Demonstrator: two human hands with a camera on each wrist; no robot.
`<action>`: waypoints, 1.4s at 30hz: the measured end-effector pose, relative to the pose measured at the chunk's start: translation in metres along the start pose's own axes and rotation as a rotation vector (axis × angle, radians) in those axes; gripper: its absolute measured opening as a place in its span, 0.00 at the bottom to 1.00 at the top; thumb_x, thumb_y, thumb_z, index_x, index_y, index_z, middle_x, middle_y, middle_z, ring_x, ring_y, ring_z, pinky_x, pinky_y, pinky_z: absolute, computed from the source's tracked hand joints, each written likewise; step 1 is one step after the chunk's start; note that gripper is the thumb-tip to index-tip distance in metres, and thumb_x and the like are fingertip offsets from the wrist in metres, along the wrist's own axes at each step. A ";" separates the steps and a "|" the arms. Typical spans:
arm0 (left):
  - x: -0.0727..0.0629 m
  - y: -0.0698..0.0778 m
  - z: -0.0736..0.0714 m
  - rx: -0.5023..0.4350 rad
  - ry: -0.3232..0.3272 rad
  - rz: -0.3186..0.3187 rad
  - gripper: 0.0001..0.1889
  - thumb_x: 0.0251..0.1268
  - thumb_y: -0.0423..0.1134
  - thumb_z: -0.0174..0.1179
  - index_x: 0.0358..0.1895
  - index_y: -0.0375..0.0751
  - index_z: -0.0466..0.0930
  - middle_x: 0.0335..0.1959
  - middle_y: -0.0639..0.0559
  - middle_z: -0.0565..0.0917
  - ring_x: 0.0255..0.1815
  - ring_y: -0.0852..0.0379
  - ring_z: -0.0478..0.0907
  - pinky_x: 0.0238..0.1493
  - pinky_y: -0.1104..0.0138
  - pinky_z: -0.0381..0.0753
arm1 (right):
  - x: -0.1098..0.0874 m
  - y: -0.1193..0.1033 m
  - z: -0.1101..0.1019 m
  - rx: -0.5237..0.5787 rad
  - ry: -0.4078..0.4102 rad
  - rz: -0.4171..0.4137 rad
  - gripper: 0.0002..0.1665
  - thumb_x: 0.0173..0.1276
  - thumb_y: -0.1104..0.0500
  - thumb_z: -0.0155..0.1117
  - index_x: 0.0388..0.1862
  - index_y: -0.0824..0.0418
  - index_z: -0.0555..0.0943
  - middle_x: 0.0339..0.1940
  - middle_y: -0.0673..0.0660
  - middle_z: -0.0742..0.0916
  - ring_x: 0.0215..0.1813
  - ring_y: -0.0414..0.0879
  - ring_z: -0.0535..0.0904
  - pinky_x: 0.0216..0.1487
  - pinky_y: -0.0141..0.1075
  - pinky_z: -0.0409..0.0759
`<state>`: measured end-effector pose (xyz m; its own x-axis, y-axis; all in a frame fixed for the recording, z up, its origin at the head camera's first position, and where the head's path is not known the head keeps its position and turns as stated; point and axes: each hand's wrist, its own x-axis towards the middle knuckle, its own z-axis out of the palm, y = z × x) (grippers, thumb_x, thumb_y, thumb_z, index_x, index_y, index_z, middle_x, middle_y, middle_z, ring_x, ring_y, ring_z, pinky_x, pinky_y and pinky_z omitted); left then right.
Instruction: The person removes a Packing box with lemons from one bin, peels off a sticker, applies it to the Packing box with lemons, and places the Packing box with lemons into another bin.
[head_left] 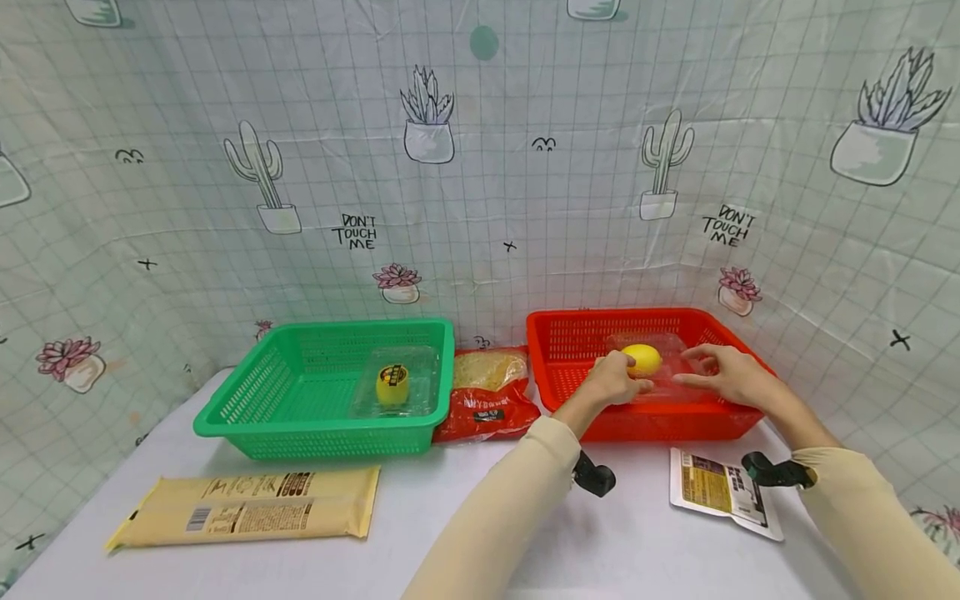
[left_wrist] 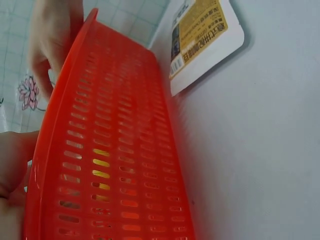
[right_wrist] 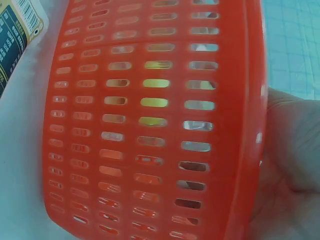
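A yellow lemon (head_left: 642, 359) lies with a clear plastic box (head_left: 663, 388) inside the red basket (head_left: 645, 422). My left hand (head_left: 611, 379) reaches over the near rim, its fingers beside the lemon's left side; whether they touch it or the box I cannot tell. On the box's right side hovers my right hand (head_left: 731, 375), thumb and fingers apart and loosely bent. Through the basket's slots in the right wrist view, bits of the yellow lemon (right_wrist: 155, 93) show. Part of each hand is hidden behind the basket wall in the wrist views.
To the left stands a green basket (head_left: 322, 435) holding a clear box with a black-marked yellow item (head_left: 392, 386). A red-and-clear food packet (head_left: 487, 400) lies between the baskets. A long beige packet (head_left: 251, 507) lies front left, a white-edged pouch (head_left: 726, 492) front right.
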<state>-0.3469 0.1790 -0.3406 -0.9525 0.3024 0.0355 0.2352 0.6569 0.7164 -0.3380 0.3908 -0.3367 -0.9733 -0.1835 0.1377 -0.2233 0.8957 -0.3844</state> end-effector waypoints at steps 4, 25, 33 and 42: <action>0.001 -0.002 -0.006 -0.058 0.031 0.010 0.24 0.64 0.45 0.66 0.61 0.44 0.79 0.56 0.49 0.83 0.51 0.55 0.77 0.53 0.67 0.79 | 0.000 -0.006 -0.003 -0.003 0.026 -0.012 0.39 0.61 0.41 0.70 0.61 0.68 0.76 0.51 0.74 0.82 0.49 0.64 0.79 0.49 0.57 0.82; 0.001 -0.013 -0.029 -0.447 0.128 -0.066 0.29 0.61 0.47 0.68 0.62 0.36 0.74 0.28 0.46 0.85 0.36 0.54 0.85 0.55 0.59 0.81 | -0.012 -0.041 -0.018 -0.017 0.131 0.001 0.38 0.62 0.39 0.68 0.61 0.63 0.75 0.52 0.73 0.83 0.51 0.64 0.79 0.50 0.59 0.80; 0.000 -0.018 -0.048 -0.676 0.019 -0.084 0.32 0.58 0.41 0.71 0.63 0.30 0.71 0.33 0.44 0.84 0.30 0.51 0.87 0.48 0.61 0.85 | -0.012 -0.047 -0.024 0.076 0.139 0.000 0.41 0.63 0.38 0.68 0.65 0.64 0.73 0.56 0.73 0.81 0.54 0.65 0.78 0.49 0.56 0.82; -0.003 -0.026 -0.077 -0.762 -0.148 -0.021 0.36 0.58 0.37 0.71 0.67 0.26 0.68 0.40 0.36 0.87 0.28 0.57 0.83 0.44 0.63 0.86 | -0.004 -0.049 -0.031 0.447 0.077 0.141 0.48 0.70 0.35 0.55 0.78 0.62 0.56 0.68 0.72 0.72 0.48 0.48 0.81 0.45 0.31 0.82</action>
<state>-0.3655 0.1074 -0.3058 -0.9071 0.4191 -0.0383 -0.0316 0.0230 0.9992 -0.3218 0.3601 -0.2899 -0.9927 -0.0272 0.1171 -0.1070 0.6445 -0.7571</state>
